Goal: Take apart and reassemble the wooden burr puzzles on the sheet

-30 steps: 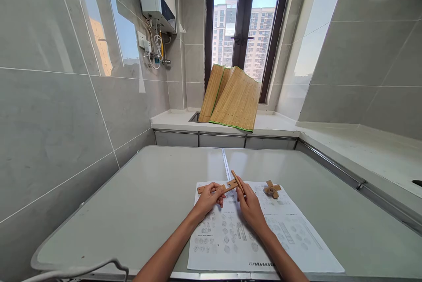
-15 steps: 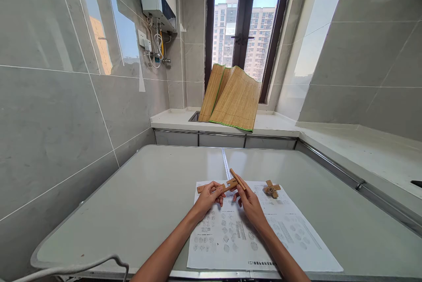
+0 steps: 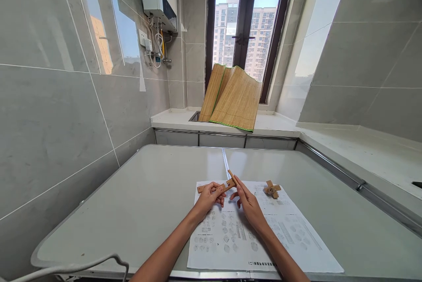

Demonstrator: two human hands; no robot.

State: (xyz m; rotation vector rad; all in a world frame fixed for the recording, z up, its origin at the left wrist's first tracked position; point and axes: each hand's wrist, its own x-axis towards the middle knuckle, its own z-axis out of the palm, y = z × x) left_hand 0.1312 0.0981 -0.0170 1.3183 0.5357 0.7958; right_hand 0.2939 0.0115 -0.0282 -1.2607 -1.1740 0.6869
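Note:
My left hand (image 3: pixel 211 196) is closed around flat wooden pieces; one notched wooden strip (image 3: pixel 230 183) reaches out to the right, while the end of another strip (image 3: pixel 200 188) shows on the left. Between the fingers of my right hand (image 3: pixel 245 200) is a thin wooden stick (image 3: pixel 232 175), pointing up and left, its lower part against the notched strip's right end. Whether the two are joined I cannot tell. Both hands are above a white printed sheet (image 3: pixel 224 255) with small diagrams. A cross-shaped wooden assembly (image 3: pixel 272 189) lies on the sheet, right of my right hand.
The pale table (image 3: pixel 132 211) has a seam strip (image 3: pixel 225 161) down its middle. A white cable (image 3: pixel 82 268) crosses the near left corner. Behind the table, a bamboo mat (image 3: pixel 237 97) leans on the white counter (image 3: pixel 277 127) below the window.
The wooden stick in my right hand has turned slightly and its tip has shifted a little left. My right fingers have moved slightly; my left hand stays nearly still.

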